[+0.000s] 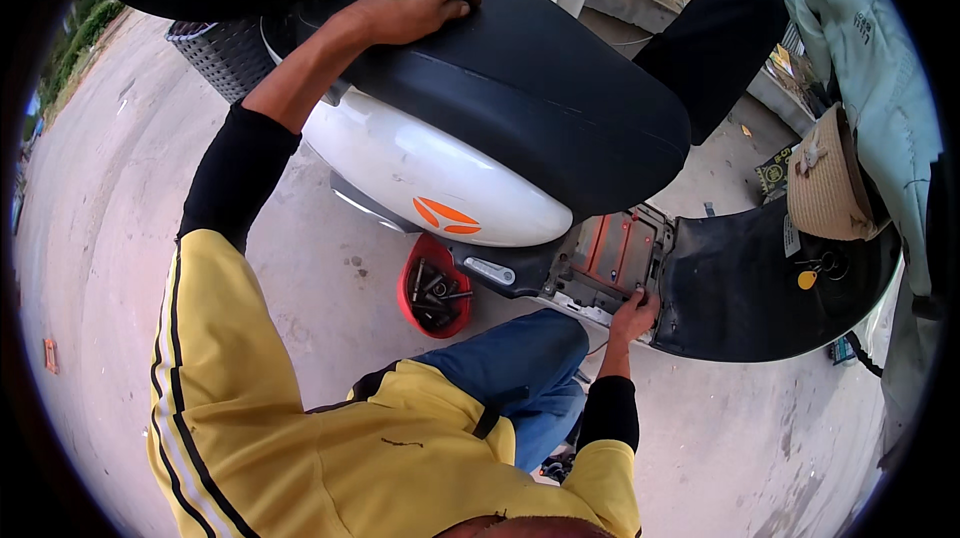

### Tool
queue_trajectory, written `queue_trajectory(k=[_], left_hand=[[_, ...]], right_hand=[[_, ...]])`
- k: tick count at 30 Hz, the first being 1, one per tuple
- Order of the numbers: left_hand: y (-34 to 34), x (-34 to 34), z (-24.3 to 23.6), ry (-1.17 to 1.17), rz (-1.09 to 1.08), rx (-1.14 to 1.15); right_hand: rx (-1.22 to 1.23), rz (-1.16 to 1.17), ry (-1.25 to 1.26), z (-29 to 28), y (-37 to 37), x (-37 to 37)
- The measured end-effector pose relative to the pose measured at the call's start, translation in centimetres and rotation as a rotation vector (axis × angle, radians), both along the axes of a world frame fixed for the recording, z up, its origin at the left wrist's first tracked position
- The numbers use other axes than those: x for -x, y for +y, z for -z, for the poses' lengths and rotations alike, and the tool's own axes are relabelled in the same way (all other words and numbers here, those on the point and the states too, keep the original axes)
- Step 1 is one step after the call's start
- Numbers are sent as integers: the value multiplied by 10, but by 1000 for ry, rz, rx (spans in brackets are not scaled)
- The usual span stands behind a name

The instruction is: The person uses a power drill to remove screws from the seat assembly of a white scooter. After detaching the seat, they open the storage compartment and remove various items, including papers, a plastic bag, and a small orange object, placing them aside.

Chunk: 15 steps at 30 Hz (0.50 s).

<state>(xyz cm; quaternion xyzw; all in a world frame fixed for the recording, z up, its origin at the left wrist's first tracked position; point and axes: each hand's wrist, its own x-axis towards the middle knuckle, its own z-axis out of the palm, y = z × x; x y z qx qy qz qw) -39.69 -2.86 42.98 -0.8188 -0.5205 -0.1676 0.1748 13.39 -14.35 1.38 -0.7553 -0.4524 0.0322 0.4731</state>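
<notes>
The left hand (430,6) rests open on the black seat (520,88), probably for steadying the scooter (400,163). The right hand (634,317) touches the rim (578,307) of the open floor compartment, beside the red block (608,246) inside — its grip cannot be told. A red basin (404,294) of tools (434,292) stands near, seemingly for easy reach.

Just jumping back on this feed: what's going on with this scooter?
A person in a yellow top is at the side of a white scooter, bare-handed. The left hand rests on the black seat; the right hand is at the near edge of the open floor compartment, though its exact grip is unclear. A red-striped block shows inside. A red basin of dark metal parts stands on the ground.
</notes>
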Motion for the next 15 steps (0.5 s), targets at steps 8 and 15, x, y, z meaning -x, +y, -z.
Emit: queue_trajectory(k=[8,15], left_hand=[[-14,-35,6,-73,104,-97],[-53,-63,27,-200,39,-240]], right_hand=[[-162,-37,247,12,-24,-13],[-511,15,1315,-32,-73,41]])
